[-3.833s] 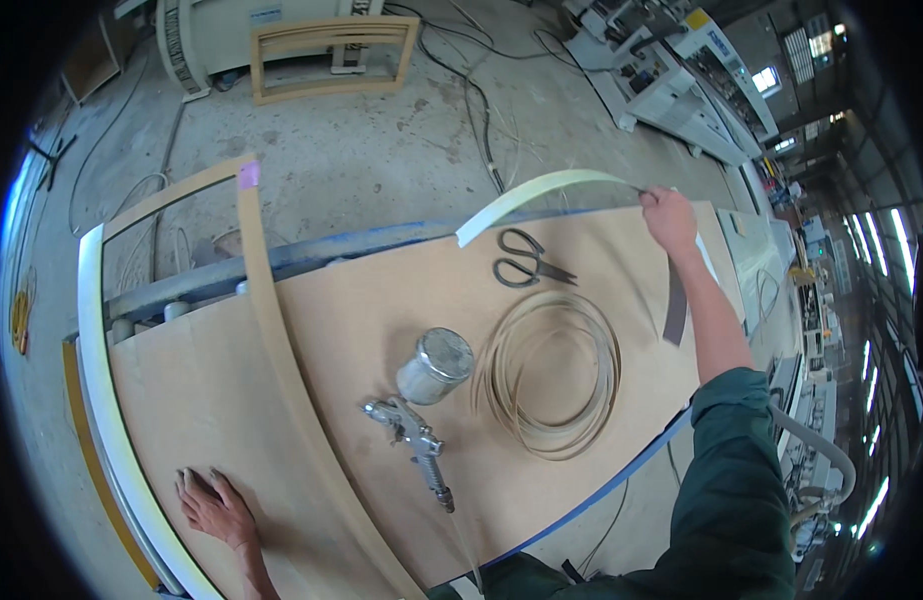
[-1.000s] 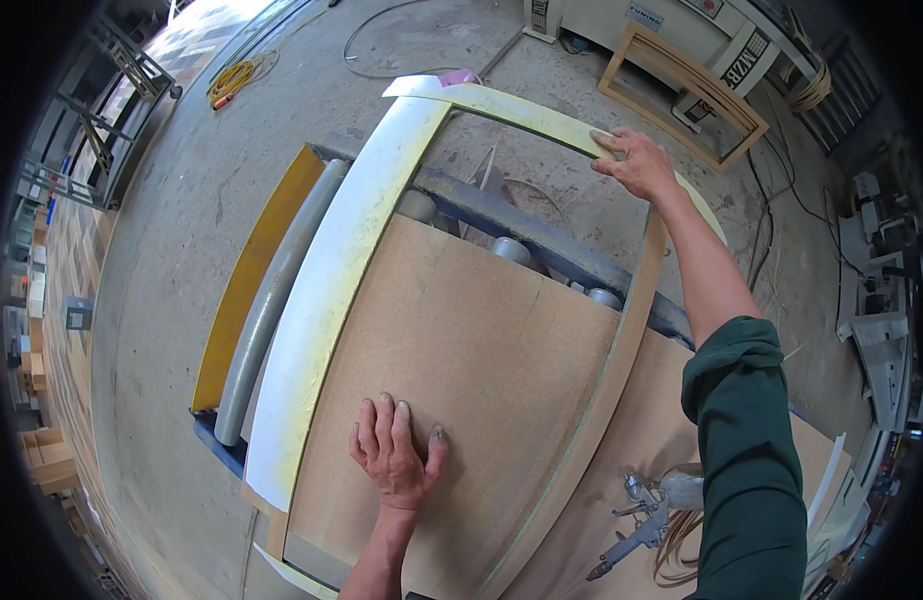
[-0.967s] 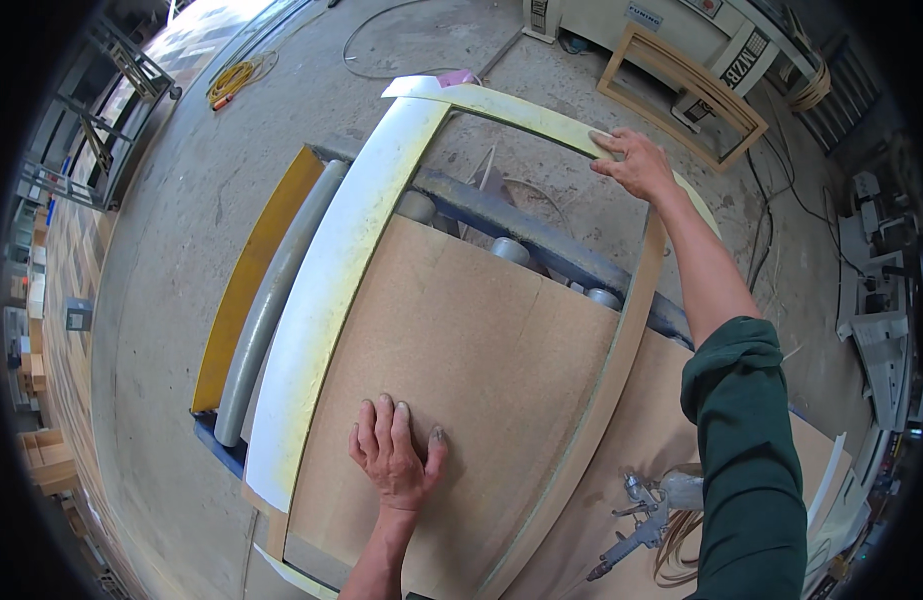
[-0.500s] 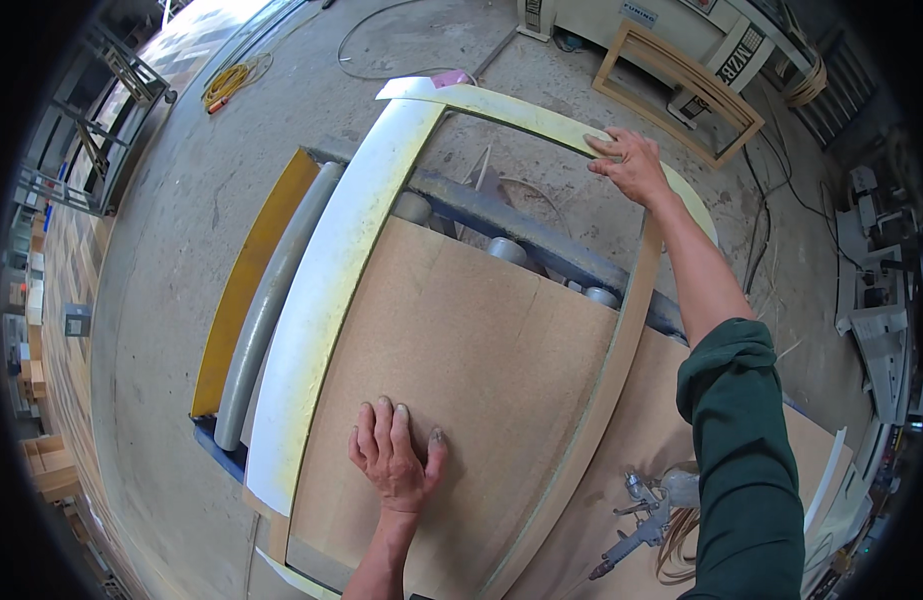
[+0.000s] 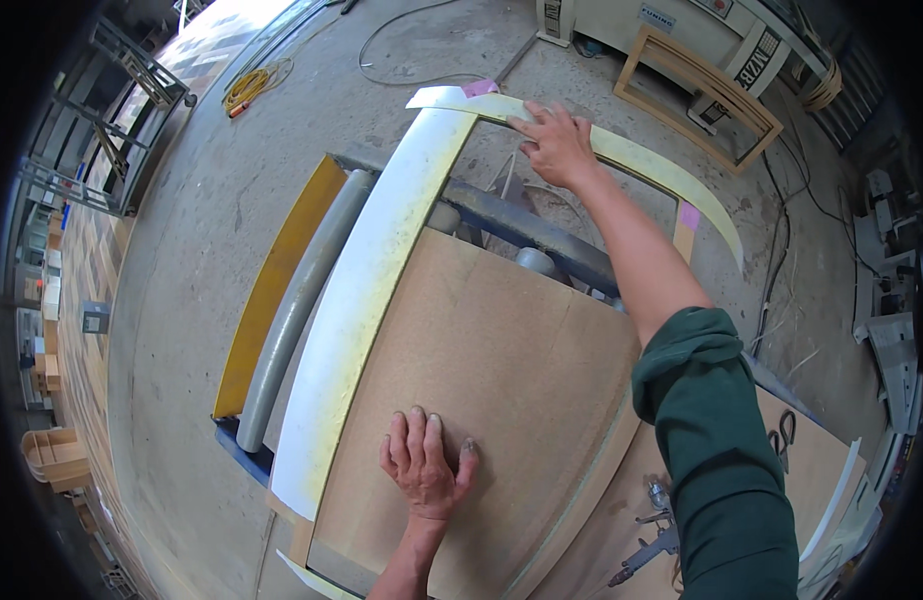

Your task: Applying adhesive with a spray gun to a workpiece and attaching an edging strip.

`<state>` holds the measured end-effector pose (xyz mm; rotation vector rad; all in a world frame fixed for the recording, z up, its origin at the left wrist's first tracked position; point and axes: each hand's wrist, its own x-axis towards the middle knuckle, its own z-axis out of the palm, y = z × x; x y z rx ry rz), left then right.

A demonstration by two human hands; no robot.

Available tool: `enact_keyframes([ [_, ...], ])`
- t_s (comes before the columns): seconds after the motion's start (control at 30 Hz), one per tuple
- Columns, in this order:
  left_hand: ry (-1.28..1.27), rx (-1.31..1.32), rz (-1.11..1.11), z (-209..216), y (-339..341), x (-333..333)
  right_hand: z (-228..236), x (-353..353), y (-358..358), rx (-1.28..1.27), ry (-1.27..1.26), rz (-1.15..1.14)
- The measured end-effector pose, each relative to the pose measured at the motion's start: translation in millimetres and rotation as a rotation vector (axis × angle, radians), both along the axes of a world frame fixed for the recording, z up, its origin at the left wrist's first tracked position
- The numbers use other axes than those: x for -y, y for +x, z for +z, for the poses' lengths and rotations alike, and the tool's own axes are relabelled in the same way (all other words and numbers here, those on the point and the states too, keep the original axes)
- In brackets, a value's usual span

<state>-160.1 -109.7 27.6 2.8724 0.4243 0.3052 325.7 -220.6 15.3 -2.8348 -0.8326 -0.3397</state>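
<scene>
A curved wooden frame lies in front of me, its left rail (image 5: 366, 290) faced in a white and yellow strip. Along its far side runs a pale yellow strip (image 5: 671, 170) with a curved, pointed right end. My right hand (image 5: 559, 148) rests on that strip near its left end, fingers apart, fingertips on the surface. Inside the frame is a brown fibreboard panel (image 5: 501, 350). My left hand (image 5: 426, 475) lies on this panel with its fingers spread, holding nothing. Pink patches show at the far left corner (image 5: 479, 89) and far right corner (image 5: 689, 216).
Under the panel stands a roller stand with a blue beam (image 5: 521, 220), a grey roller (image 5: 306, 310) and a yellow plate (image 5: 276, 290). A spray gun (image 5: 649, 545) and scissors (image 5: 783, 435) lie at right. Beyond are a small wooden frame (image 5: 696, 100), a machine and an orange cable coil (image 5: 249, 88).
My right hand has slid leftward along the far strip, uncovering the pink patch at its right corner. My left hand stays on the panel. The whole view has shifted slightly, and the scissors now show.
</scene>
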Motion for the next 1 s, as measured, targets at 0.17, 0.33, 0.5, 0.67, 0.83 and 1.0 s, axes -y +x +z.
enact_keyframes([
  [0.17,0.013,-0.024,-0.001,2.8,-0.8,-3.7,-3.1,-15.2,-7.4,-0.097,-0.018,-0.032],
  [0.33,0.011,-0.025,-0.001,1.1,-2.0,-2.8,3.2,-23.8,-14.1,-0.077,-0.040,-0.019],
  [0.5,0.011,-0.011,0.004,1.3,-0.9,-1.6,16.9,-26.3,-16.6,-0.114,-0.024,-0.023],
  [0.67,-0.018,0.000,-0.003,3.4,2.8,3.5,21.2,-15.8,-16.7,-0.080,0.095,-0.020],
  [0.83,-0.004,0.016,-0.001,1.6,-3.5,-0.7,66.7,17.8,-44.2,-0.010,0.119,0.014],
  [1.0,0.024,0.028,-0.017,-3.1,-11.5,-10.1,136.2,127.3,-128.7,0.022,0.107,0.124],
])
